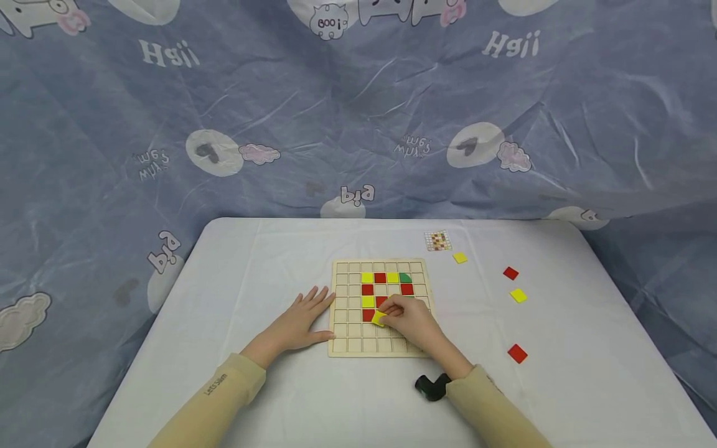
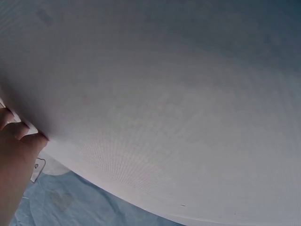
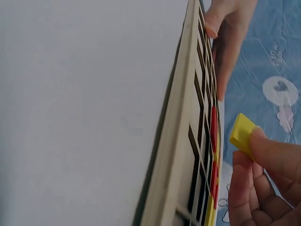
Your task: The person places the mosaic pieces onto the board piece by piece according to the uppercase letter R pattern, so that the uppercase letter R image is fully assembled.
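Observation:
A wooden grid board [image 1: 340, 347] lies on the table, with red, yellow and green tiles set in several of its squares. My right hand [image 1: 411, 320] pinches a yellow square tile [image 1: 378, 318] between thumb and fingers, over the board beside a red tile [image 1: 367, 315] in the lower row. In the right wrist view the yellow tile [image 3: 241, 131] is tilted and held apart from the board [image 3: 175, 122]. My left hand [image 1: 299, 323] lies flat with fingers spread, its fingertips and thumb touching the board's left edge. My right hand hides part of the grid.
Loose on the table [image 1: 269, 398] to the right are red tiles [image 1: 518, 354] and yellow tiles [image 1: 518, 295]. A small patterned card [image 1: 438, 241] lies behind the board. A black elbow-shaped object [image 1: 431, 387] sits by the right sleeve. A printed blue cloth [image 1: 347, 112] hangs behind.

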A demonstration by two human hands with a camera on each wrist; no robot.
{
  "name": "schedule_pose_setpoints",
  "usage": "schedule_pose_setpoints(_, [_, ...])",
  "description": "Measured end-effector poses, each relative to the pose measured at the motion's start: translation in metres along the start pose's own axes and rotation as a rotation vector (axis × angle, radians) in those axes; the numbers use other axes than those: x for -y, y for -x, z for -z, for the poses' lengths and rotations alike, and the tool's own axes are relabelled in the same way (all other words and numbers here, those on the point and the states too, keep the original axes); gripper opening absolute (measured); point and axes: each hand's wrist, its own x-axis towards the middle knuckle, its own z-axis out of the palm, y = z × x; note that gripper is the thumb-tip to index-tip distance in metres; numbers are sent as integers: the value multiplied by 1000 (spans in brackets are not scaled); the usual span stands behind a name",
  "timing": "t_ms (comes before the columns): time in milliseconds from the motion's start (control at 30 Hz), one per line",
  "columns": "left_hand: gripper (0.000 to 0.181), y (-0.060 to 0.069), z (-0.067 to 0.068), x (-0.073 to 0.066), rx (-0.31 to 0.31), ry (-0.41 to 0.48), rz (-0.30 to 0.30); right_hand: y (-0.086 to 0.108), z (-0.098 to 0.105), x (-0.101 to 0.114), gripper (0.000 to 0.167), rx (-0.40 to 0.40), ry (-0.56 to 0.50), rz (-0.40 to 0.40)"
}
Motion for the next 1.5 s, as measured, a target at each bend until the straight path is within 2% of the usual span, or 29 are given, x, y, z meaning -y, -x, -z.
schedule_pose_setpoints(133, [89,-1,-1,1,4,-9,-4,-3,-9,4,12,32,9,27])
schedule_pose_setpoints(433, [89,-1,-2,1,10,-10,5,-4,-18,8,5,113,108,61])
schedule_pose_setpoints(733, [88,-1,-1,-1,9,-3,17,-3,-22,10,5,108,207,128])
schedule_pose_setpoints(967, [88,-1,0,0,11,0,14,1,-22,12,7,94,254,123])
schedule_pose_setpoints(1100, [89,-1,-1,1,15,-1,16,9,-6,11,9,64,203,94])
schedule_pose_setpoints(1267, [89,-1,0,0,14,-9,19,25,30,-6,14,0,119,61])
schedule_pose_setpoints(1367, [89,-1,0,1,13,-11,15,37,54,-24,18,-30,120,35])
schedule_pose_setpoints(1500, [90,-1,-1,1,17,-21,16,54,85,-49,21,-75,181,-11])
